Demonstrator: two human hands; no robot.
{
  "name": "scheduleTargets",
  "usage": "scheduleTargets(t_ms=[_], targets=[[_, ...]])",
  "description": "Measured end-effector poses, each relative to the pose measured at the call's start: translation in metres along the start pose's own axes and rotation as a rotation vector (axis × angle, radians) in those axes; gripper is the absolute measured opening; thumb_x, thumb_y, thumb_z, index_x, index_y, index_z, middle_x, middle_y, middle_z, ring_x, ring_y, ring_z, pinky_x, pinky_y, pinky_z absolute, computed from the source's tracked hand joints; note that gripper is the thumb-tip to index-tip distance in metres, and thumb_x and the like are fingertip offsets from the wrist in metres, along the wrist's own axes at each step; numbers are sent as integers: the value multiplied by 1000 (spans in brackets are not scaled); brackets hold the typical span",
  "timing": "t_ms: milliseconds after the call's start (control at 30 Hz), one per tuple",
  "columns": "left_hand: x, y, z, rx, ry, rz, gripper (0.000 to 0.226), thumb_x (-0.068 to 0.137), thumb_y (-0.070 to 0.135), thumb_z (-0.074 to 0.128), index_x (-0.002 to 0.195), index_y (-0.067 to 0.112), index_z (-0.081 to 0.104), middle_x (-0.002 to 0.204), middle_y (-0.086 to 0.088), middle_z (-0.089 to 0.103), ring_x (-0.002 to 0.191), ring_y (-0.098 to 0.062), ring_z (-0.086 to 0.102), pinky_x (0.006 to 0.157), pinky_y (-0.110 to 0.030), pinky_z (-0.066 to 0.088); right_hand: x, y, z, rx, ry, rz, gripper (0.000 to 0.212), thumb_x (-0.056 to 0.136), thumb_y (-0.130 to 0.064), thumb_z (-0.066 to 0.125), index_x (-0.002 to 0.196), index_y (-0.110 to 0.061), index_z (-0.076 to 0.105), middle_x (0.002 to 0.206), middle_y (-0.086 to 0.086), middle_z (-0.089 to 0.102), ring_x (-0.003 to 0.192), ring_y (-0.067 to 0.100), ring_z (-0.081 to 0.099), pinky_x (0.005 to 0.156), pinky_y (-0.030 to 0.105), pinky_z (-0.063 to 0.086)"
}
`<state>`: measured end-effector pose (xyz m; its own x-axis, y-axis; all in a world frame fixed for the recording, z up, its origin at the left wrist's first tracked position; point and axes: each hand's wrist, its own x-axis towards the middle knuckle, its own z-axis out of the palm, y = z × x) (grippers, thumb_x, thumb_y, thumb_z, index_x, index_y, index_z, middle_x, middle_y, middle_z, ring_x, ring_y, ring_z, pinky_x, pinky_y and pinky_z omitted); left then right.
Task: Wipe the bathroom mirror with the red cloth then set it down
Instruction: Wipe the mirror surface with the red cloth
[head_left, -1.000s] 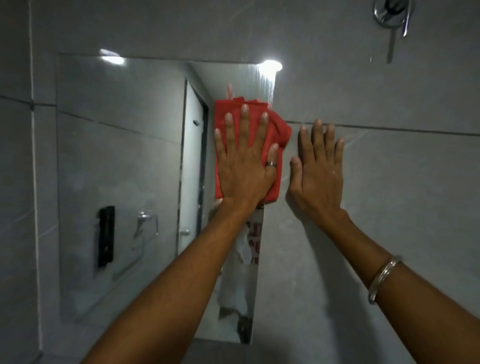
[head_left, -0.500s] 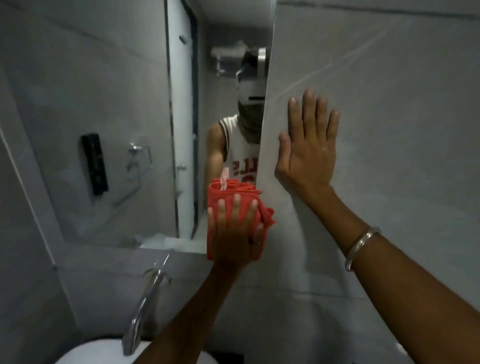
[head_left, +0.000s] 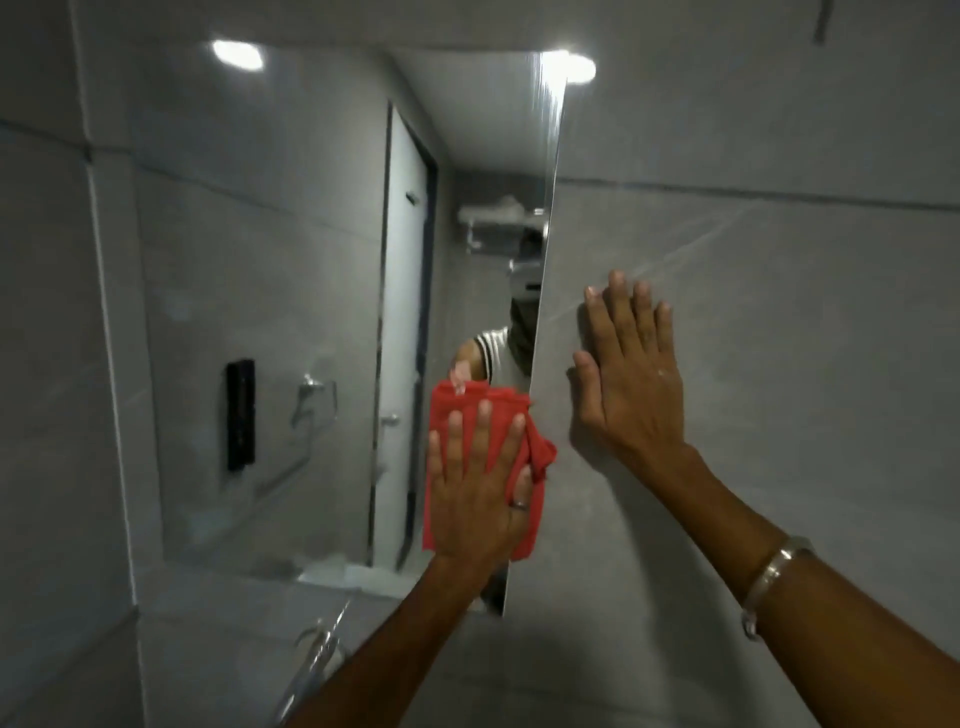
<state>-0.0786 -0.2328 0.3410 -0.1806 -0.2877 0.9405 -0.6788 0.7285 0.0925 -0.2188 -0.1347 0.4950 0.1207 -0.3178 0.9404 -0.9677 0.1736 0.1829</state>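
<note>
The bathroom mirror (head_left: 270, 312) hangs on the grey tiled wall and fills the left and middle of the view. My left hand (head_left: 475, 493) lies flat, fingers spread, pressing the folded red cloth (head_left: 447, 410) against the mirror's lower right part, close to its right edge. Part of the cloth sticks out past that edge. Flat on the wall tile just right of the mirror rests my right hand (head_left: 631, 374), fingers apart and holding nothing. A metal bangle sits on that wrist.
A chrome tap (head_left: 317, 660) stands below the mirror at the lower left. The mirror reflects a door, a black wall fitting, a towel ring and the person. Grey tiles (head_left: 779, 312) cover the wall to the right.
My left hand slid the cloth from the mirror's upper right down to its bottom edge, then back up a little. My right hand stayed flat on the wall. The view tilted down, then up.
</note>
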Motion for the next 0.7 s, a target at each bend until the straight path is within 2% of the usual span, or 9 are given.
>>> scheduleTargets(t_ms=[100, 200, 333, 533, 700], targets=[[109, 14, -34, -4, 75, 23, 65, 109, 53, 24, 167, 28, 6, 176, -10, -2, 163, -34, -4, 131, -58, 2, 42, 9, -21, 71, 46, 32, 65, 105, -39, 29, 164, -15, 14, 173, 12, 8, 161, 27, 2, 132, 47, 5], [216, 21, -69, -51, 147, 50, 68, 110, 52, 25, 167, 26, 1, 176, -8, -9, 162, -31, -12, 131, -55, -7, 76, 15, -36, 105, 79, 65, 64, 105, -40, 25, 164, -16, 15, 173, 9, 7, 161, 25, 0, 132, 46, 6], [319, 25, -110, -27, 113, 113, 69, 109, 54, 22, 167, 24, -1, 175, -10, -11, 161, -33, -15, 129, -58, -9, 113, 25, -42, 67, 53, 85, 65, 104, -46, 18, 164, -22, 10, 174, 5, 2, 161, 21, -4, 132, 44, 4], [337, -10, -117, 119, 83, 370, 73, 106, 62, 20, 167, 27, 1, 176, -6, -8, 162, -30, -13, 131, -56, -5, 150, 26, -38, 29, 80, 111, 66, 105, -45, 20, 165, -21, 9, 174, 6, 1, 161, 23, -4, 132, 46, 3], [336, -44, -124, 179, 92, 393, 74, 105, 63, 20, 167, 26, 6, 176, -6, -5, 162, -28, -12, 130, -57, 0, 181, -8, -32, 52, 78, 45, 69, 104, -50, 14, 166, -21, 9, 174, 7, 0, 162, 24, -4, 132, 48, 2]])
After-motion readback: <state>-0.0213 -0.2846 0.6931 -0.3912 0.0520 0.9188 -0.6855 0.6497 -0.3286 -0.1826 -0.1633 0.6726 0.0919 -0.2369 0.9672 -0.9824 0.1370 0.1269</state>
